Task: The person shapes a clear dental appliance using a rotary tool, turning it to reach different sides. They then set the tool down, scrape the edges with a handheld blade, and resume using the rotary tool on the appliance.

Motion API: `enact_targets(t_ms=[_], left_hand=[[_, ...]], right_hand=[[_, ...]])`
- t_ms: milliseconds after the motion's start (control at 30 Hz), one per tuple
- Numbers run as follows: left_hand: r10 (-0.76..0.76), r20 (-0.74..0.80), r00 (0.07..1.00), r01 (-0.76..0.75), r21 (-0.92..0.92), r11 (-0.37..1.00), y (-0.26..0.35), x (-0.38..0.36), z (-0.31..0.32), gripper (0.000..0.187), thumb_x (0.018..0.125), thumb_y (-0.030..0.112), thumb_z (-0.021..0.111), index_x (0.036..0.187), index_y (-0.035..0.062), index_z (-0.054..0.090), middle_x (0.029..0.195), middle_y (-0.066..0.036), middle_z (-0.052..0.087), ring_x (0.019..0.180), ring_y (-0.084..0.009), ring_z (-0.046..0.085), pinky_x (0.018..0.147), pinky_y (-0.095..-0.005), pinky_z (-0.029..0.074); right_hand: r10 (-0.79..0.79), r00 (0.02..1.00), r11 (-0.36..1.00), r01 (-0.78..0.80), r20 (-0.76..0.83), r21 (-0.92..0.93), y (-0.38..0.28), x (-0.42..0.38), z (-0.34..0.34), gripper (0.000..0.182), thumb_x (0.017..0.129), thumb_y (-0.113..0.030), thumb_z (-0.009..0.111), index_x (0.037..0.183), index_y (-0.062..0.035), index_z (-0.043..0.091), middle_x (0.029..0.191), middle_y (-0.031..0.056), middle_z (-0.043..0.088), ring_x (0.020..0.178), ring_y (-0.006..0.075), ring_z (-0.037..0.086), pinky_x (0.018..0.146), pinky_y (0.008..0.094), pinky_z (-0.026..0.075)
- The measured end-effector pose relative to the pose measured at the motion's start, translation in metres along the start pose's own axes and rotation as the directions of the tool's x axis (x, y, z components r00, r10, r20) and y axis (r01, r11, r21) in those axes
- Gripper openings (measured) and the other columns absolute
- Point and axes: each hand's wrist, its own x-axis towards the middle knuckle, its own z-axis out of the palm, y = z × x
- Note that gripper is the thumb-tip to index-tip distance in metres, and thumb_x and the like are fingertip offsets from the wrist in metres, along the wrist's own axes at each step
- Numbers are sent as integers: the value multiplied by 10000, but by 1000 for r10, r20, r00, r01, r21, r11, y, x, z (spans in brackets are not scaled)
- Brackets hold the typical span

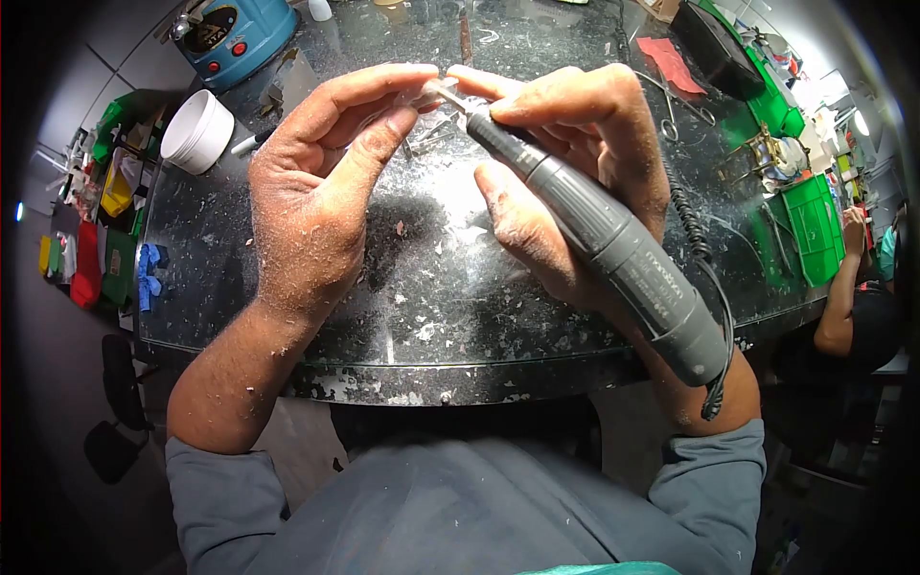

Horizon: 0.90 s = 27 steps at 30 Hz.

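Between the thumb and fingers of my left hand (pixel 316 187) is a small clear plastic piece (pixel 412 97), partly hidden by the fingers. My right hand (pixel 589 110) grips a dark grey rotary handpiece (pixel 613 244) marked "marathon", slanting up and to the left. Its thin metal bur (pixel 448 94) is right at the clear piece. The fingertips of both hands nearly meet above the bench. Pale dust and shavings cover both hands and the left forearm. A coiled black cord (pixel 690 220) runs beside the handpiece.
Dust and chips litter the black worktop (pixel 431 335). A blue machine (pixel 244 43) and a white tub (pixel 198 132) stand at the back left. On the right are scissor-handled metal tools (pixel 671 125), a red sheet (pixel 671 63) and a green bin (pixel 815 230). Another person's arm (pixel 839 297) is at far right.
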Motion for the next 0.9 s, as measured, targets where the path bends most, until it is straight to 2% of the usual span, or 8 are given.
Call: enact_targets(t_ms=[67, 400, 467, 667, 900], left_hand=[[-1, 1, 1000, 1, -3, 1000, -2, 1, -1, 236, 917, -15, 595, 1147, 0, 642, 1132, -107, 678, 1080, -155, 629, 984, -277, 468], [11, 0, 1000, -11, -21, 1000, -3, 1, -1, 224, 921, -16, 591, 1139, -1, 642, 1125, -99, 680, 1071, -147, 627, 979, -271, 467], [7, 1, 1000, -7, -32, 999, -3, 1, -1, 222, 920, -12, 596, 1137, 1, 642, 1124, -100, 680, 1073, -146, 626, 979, -270, 467], [24, 10, 1000, -24, -28, 999, -3, 1, -1, 222, 922, -8, 598, 1139, 4, 642, 1123, -99, 680, 1069, -144, 628, 975, -271, 470], [11, 11, 1000, -10, -51, 999, -5, 1, -2, 218, 919, -5, 603, 1134, 5, 643, 1123, -98, 681, 1068, -142, 628, 975, -269, 470]], right_hand=[[-39, 999, 999, 40, 36, -36, 3, 0, -2, 377, 714, -69, 781, 1031, -14, 584, 927, 86, 575, 834, 163, 628, 752, 284, 534], [-45, 998, 998, 47, 40, -35, 4, 0, -4, 385, 704, -67, 780, 1031, -14, 585, 926, 87, 577, 818, 166, 625, 746, 291, 532], [-29, 995, 998, 33, 98, -44, 1, 0, -6, 382, 707, -63, 781, 1030, -13, 584, 927, 86, 577, 825, 165, 625, 748, 292, 533], [4, 1000, 1000, -3, 12, -17, -1, 1, 0, 383, 705, -41, 778, 1032, -7, 583, 930, 91, 583, 861, 168, 639, 785, 290, 538], [-6, 1000, 1000, 6, 23, -13, 0, 2, -2, 381, 706, -34, 774, 1036, -6, 583, 935, 91, 586, 854, 170, 643, 787, 288, 543]])
